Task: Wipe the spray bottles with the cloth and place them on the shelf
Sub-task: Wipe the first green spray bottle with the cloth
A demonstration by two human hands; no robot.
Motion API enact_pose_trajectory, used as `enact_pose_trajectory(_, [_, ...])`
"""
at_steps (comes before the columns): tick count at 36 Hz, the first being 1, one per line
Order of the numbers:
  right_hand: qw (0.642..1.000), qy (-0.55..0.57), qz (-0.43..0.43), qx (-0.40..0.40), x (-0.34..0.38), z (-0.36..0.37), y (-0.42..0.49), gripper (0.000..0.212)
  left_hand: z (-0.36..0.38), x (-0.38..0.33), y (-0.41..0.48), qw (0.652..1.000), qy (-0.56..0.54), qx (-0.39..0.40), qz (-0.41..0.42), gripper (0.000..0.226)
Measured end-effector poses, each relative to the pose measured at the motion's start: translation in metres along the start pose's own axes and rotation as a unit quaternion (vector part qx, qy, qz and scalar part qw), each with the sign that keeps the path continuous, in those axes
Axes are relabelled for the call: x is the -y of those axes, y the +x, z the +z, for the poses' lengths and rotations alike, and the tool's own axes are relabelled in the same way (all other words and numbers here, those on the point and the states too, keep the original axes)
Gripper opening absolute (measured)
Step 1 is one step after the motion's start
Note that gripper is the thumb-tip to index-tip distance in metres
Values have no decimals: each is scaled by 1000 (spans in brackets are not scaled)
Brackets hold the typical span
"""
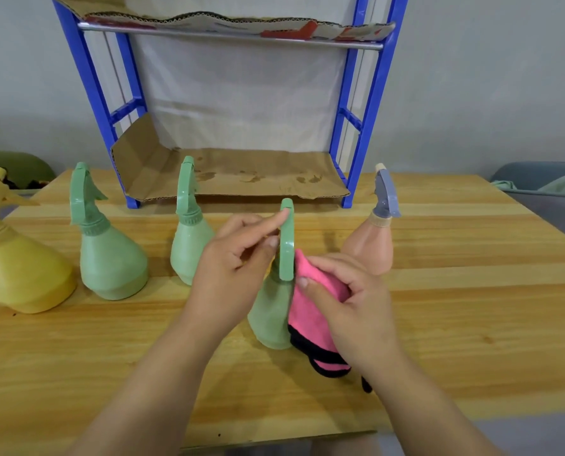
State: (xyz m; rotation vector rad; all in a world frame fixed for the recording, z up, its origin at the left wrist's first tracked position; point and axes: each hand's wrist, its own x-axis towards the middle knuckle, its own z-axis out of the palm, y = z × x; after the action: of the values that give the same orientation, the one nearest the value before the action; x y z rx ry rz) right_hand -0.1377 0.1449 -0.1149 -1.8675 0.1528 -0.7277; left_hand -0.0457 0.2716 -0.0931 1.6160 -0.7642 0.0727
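A left hand (231,268) pinches the trigger top of a green spray bottle (271,311), which seems to stand on a wooden table (472,291). The right hand (350,301) grips a pink cloth (310,320) pressed against the bottle's side, so this looks like the wiping step. Next, the bottle needs lifting onto the blue shelf (366,126) behind.

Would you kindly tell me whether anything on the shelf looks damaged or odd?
Yes. The cardboard liner on the lower tier of the shelf carries dark blotches like dried stains, and its left end is folded up against the frame. The upper cardboard has a ragged, torn front edge.
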Motion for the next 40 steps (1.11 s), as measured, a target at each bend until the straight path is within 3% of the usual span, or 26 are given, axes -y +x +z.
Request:
enact_pose_trajectory(2, [1000,-4,-7,-16,0,4,1,26,-3,-5,-4,1000,-19,18,-14,28])
enact_pose_trajectory(7, [999,-14,-20,-31,3,14,3,25,-5,-16,-13,999,-18,16,-36,40])
enact_pose_trajectory(17, [992,28,112,55,7,20,19,20,-13,-15,-10,1000,17,13,-16,45])
enact_pose_trajectory(27, [991,-92,40,84,2,19,13,21,-11,-7,-13,998,49,-21,-25,40])
enact_pose_trajectory(33, [979,-166,27,114,-3,11,3,27,-10,-4,-12,994,105,-33,-7,35])
enact_pose_trajectory(40, [958,-257,-20,126,-6,9,-14,34,-10,-1,-13,995,98,-37,-4,31])
